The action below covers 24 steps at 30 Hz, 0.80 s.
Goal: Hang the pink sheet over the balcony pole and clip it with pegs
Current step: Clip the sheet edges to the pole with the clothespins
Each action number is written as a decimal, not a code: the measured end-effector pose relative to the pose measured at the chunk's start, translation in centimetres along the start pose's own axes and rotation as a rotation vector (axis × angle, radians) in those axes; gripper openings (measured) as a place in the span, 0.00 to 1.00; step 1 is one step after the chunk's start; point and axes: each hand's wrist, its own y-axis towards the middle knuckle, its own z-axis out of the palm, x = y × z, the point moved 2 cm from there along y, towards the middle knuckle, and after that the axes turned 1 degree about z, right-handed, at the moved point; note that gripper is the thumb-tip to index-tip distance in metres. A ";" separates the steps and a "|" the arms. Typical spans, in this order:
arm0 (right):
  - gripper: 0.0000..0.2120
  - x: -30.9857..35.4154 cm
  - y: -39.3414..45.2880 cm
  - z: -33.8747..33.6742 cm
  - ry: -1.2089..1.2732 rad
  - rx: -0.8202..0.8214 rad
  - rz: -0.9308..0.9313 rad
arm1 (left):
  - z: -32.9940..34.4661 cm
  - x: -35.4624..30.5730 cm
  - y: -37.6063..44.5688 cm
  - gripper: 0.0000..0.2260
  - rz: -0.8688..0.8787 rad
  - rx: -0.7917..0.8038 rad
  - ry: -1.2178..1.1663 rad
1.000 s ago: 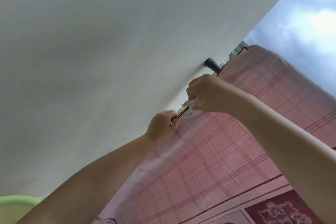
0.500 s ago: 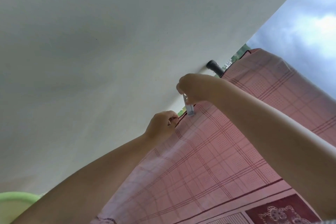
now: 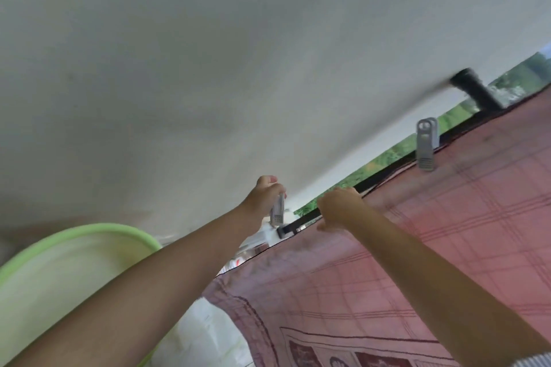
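Pink checked sheet (image 3: 432,247) fills the right half of the head view, draped over the dark pole (image 3: 384,177) that runs up and to the right under the white ceiling (image 3: 208,53). One grey peg (image 3: 426,147) is already clipped on the sheet's top edge at the pole, up toward the right, well apart from both hands. The left hand (image 3: 265,198) is raised just left of the sheet's end, fingers curled round a second peg (image 3: 277,211), which hangs down from the fist just above the pole's end and isn't on the fabric. The right hand (image 3: 340,207) sits at the top edge of the sheet by the pole, fingers bent over the cloth, gripping it there. A green basket (image 3: 128,232) rim shows bottom left behind the left arm. Trees (image 3: 387,158) peek between ceiling and pole.
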 end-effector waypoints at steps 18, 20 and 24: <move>0.13 1.6 1.1 0.3 -0.031 -0.071 -0.159 | -3.6 4.7 2.2 0.10 0.007 0.007 -0.171; 0.08 2.1 -0.2 1.7 -0.161 -0.241 -0.273 | -4.2 5.4 2.1 0.14 0.007 0.034 -0.161; 0.11 1.3 -1.0 4.6 -0.173 -0.533 -0.346 | -4.8 7.3 1.9 0.16 0.025 0.091 -0.065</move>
